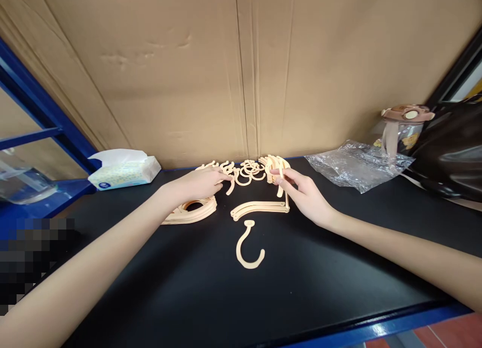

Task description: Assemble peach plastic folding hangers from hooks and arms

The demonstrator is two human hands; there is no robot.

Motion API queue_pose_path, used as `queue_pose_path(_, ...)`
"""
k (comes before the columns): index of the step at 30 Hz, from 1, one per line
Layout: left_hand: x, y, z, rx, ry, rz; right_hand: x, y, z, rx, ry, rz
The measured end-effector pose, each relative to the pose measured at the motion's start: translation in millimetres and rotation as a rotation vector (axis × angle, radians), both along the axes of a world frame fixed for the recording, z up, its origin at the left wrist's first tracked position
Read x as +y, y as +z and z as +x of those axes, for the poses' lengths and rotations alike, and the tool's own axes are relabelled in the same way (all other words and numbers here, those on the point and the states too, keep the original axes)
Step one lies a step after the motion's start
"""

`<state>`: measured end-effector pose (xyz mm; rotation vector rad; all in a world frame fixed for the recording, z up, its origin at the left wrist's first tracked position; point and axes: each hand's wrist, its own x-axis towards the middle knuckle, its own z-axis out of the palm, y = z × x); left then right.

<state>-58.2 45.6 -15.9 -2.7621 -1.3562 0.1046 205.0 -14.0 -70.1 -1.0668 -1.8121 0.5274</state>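
My left hand (207, 182) reaches to the back of the table, fingers closed together on a cream plastic hanger piece (230, 188). Part of that piece is hidden by the fingers. Between thumb and fingers, my right hand (303, 190) pinches a cream hanger arm (280, 187) beside a bundle of similar arms (276, 162). Loose hanger hooks (248, 171) lie in a pile between the hands. Below them rests a folded pair of hanger arms (259, 208), and nearer to me a single hanger hook (250, 260). A stack of curved hanger pieces (203, 212) sits partly under my left forearm.
A tissue pack (122, 172) stands at the back left. Crumpled clear plastic (354, 164) lies at the back right, before a drinking bottle (404, 127) and a dark bag (452, 147). Cardboard (188, 77) walls off the back of the black table (181, 287).
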Motion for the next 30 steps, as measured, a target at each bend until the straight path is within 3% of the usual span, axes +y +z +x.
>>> queue_pose_path(9, 5, -12.6, 5, 0.091, -0.021, 0.117, -1, 0.0, -1, -0.029, -0.005, 0.023)
queue_pose_path(19, 3, -8.2, 2, -0.007, -0.095, 0.068, 0, -0.9, 0, -0.057, 0.006, 0.024)
queue_pose_path(25, -20, 4.2, 30, -0.275, -0.017, 0.076, -5, 5.7, -2, -0.012, 0.087, -0.038)
queue_pose_path(27, -36, 9.2, 43, -0.605, 0.015, -0.147, -8, 8.0, -2, 0.020, 0.142, -0.086)
queue_pose_path(30, -57, 11.3, 54, -0.882, 0.113, -0.355, -12, 9.9, -2, 0.057, 0.235, -0.106)
